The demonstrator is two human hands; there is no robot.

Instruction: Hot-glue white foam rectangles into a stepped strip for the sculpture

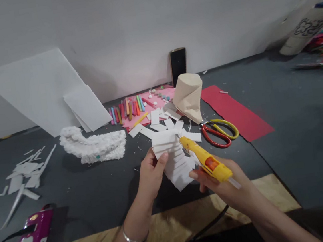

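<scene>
My left hand (pixel 152 175) grips a white piece built of overlapping paper strips (pixel 175 163) by its left edge, thumb on top. In my right hand (pixel 227 180) is a yellow hot glue gun (pixel 205 157), its tip at the upper right edge of the white piece. A clear glue stick pokes out of the gun's back end. Loose white paper rectangles (pixel 155 118) lie scattered just beyond the piece. To their right rest scissors (pixel 219 132) with one red and one yellow handle, partly under a beige crumpled paper cone (pixel 188 94).
A white fluffy curved form (pixel 95 147) and paper scraps (pixel 26 173) lie left. A purple power strip (pixel 33 237) with a cable sits front left. Crayons (pixel 129 109), a phone (pixel 178 66) and white boards (pixel 35 91) are at the wall. Red paper (pixel 236 112) lies right.
</scene>
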